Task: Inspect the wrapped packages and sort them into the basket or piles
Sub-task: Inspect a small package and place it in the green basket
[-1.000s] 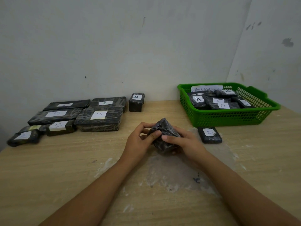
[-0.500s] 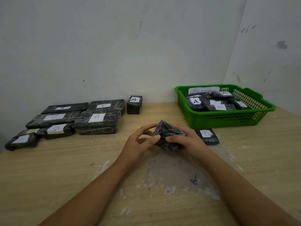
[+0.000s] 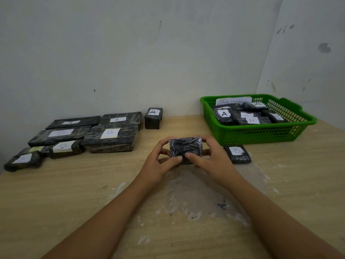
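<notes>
A small black package wrapped in clear film (image 3: 185,148) is held above the middle of the wooden table, a broad unlabelled face turned toward me. My left hand (image 3: 161,162) grips its left end, thumb on the front. My right hand (image 3: 211,159) grips its right end, thumb also on the front. A green plastic basket (image 3: 261,134) at the back right holds several black packages with white A labels and a paper sign. Piles of black packages labelled A and B (image 3: 110,134) lie at the back left.
A flat package labelled B (image 3: 237,154) lies on the table just right of my right hand, in front of the basket. A small upright package labelled A (image 3: 153,118) stands by the wall. The wall runs close behind the table.
The package was turned in my hands from a tilted, corner-up pose to lie level with a broad face toward me. Both hands stayed on it.
</notes>
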The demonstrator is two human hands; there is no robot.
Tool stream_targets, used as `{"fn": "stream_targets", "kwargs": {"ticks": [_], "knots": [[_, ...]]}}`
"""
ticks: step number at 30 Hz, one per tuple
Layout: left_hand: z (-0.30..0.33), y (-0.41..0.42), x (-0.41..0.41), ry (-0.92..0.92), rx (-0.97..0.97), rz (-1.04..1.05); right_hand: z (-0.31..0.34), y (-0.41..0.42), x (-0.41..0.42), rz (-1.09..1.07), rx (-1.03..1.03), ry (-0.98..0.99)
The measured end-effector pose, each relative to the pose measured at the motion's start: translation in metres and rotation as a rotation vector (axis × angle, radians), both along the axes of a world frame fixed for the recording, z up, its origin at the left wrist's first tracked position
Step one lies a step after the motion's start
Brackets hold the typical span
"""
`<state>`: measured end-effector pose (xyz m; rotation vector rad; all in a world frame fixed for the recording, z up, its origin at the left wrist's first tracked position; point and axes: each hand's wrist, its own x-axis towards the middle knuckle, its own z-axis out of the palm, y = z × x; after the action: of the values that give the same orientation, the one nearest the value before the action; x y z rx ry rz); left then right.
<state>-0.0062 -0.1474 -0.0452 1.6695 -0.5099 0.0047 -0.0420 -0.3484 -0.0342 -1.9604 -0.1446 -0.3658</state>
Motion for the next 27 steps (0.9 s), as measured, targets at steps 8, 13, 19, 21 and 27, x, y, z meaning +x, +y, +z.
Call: {"fn": "stream_targets", "kwargs": {"ticks": [8,13,19,21,27], "knots": [[-0.001,-0.005,-0.003,0.079,-0.059,0.006,-0.007,0.004,0.003,-0.054,-0.027,-0.053],[-0.002,-0.007,-0.003,0.049,0.010,0.066,-0.009,0.006,0.002,-0.077,-0.074,-0.037],[-0.002,-0.006,-0.006,0.018,0.046,0.026,-0.010,0.004,0.006,-0.101,-0.003,-0.039],[-0.002,-0.006,-0.006,0.030,0.025,0.017,-0.009,0.004,0.006,-0.099,-0.020,-0.053],[-0.003,-0.008,-0.005,0.033,0.009,0.052,-0.008,0.006,0.005,-0.095,-0.065,-0.083]]}}
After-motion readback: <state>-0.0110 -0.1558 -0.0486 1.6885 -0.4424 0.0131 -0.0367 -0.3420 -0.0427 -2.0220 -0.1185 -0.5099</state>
